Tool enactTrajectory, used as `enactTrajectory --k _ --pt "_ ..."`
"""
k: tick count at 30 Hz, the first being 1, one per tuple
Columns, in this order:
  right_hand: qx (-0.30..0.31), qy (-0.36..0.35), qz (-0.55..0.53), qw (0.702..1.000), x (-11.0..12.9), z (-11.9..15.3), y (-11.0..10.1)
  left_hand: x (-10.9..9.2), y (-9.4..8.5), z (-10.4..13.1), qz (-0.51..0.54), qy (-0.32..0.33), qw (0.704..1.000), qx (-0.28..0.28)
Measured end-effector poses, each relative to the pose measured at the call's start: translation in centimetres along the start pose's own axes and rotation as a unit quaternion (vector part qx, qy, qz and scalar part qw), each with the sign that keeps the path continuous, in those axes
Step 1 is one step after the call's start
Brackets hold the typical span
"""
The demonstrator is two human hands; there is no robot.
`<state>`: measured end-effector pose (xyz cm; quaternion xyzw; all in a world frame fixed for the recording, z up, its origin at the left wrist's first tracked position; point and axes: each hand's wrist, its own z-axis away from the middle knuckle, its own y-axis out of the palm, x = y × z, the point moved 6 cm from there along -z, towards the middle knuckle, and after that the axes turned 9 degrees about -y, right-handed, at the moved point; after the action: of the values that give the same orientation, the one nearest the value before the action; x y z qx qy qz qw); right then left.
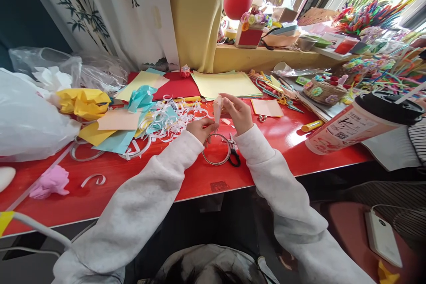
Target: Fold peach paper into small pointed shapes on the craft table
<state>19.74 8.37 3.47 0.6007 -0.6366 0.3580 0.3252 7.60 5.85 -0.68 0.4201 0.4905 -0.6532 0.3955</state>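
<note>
Between my two hands a narrow piece of pale pink folded paper (217,110) stands upright above the red table. The fingers of my left hand (202,129) pinch its lower end. At its top, my right hand (238,113) grips the edge between thumb and fingers. Just below my hands lies a clear ring-shaped roll of tape (216,163). Scissors with black handles (234,158) rest beside it, their blades partly covered by my right sleeve. A small pale paper scrap (226,121) lies between my hands on the tabletop.
Curled white paper strips (176,120) pile up at left, near coloured paper sheets (118,120) and a white plastic bag (29,115). A drink cup (353,124) leans at right. Yellow sheets (226,83) lie at the back; a pink crumpled paper (51,182) sits front left.
</note>
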Motion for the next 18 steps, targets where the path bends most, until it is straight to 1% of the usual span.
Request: enactTrajectory --k 2,4,5,6,9,11,13,15,18 --pt "0.045 0.045 -0.05 0.997 -0.2 0.0 0.6 -0.1 -0.1 0.1 0.007 -0.007 1.0 0.004" --pt "0.091 0.074 -0.07 0.991 -0.3 0.1 1.1 -0.2 0.0 0.1 0.008 -0.01 1.0 0.009" --pt "0.103 0.081 -0.071 0.989 -0.3 0.2 1.3 -0.3 0.0 0.1 0.008 -0.008 1.0 0.013" --pt "0.104 0.082 -0.07 0.989 -0.3 0.3 1.3 -0.3 0.1 0.1 0.009 -0.004 1.0 0.018" --pt "0.071 0.071 -0.081 0.992 -0.4 0.3 1.0 -0.4 0.4 0.1 0.018 0.007 0.999 0.034" --pt "0.06 0.069 -0.09 0.992 -0.5 0.3 0.9 -0.4 0.5 0.0 0.012 0.004 0.999 0.03" --pt "0.072 0.08 -0.098 0.989 -0.8 0.3 1.2 -0.2 0.3 -0.1 -0.002 -0.009 1.0 0.011" --pt "0.101 0.1 -0.11 0.984 -0.9 0.4 1.6 -0.1 0.0 -0.2 -0.01 -0.021 1.0 -0.006" --pt "0.13 0.108 -0.129 0.977 -0.9 0.5 2.1 0.1 -0.2 -0.4 -0.007 -0.027 1.0 -0.007"
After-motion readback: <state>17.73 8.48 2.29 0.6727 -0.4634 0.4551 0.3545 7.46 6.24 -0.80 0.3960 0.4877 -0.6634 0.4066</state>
